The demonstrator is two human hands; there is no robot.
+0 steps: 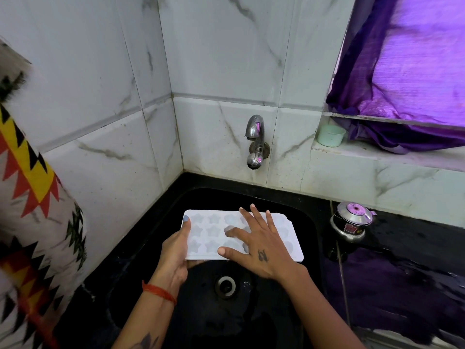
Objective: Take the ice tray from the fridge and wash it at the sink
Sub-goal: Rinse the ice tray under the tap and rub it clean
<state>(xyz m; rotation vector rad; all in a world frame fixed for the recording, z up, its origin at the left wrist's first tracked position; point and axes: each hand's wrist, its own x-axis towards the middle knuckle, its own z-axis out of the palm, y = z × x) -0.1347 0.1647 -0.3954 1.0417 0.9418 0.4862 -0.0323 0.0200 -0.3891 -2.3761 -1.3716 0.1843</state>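
While my forearms reach in from the near edge, a red thread band (159,292) circles my left wrist, and below them the round metal drain (225,286) sits in the floor of the black sink (310,238). My left hand (176,258) holds the white ice tray (289,244) by its left end, thumb curled over the top rim and fingers tucked underneath, so that grip is pinching the tray. My right hand (261,248) lies flat on top of the tray with its fingers spread and straight, pressing on the star-shaped cups, not wrapped around anything. The tray is held roughly level over the basin, above the drain and in front of the tap. To the right, on the wet black counter (402,238), a small steel pot with a lid (351,224) stands just beside the sink's rim. Farther back, a chrome tap (256,141) juts from the marbled white wall tiles (100,96); I can see no water coming from it. On the sill to its right sits a pale green cup (331,136) beside a bunched purple curtain (407,71). A patterned cloth (32,197) hangs at the far left.
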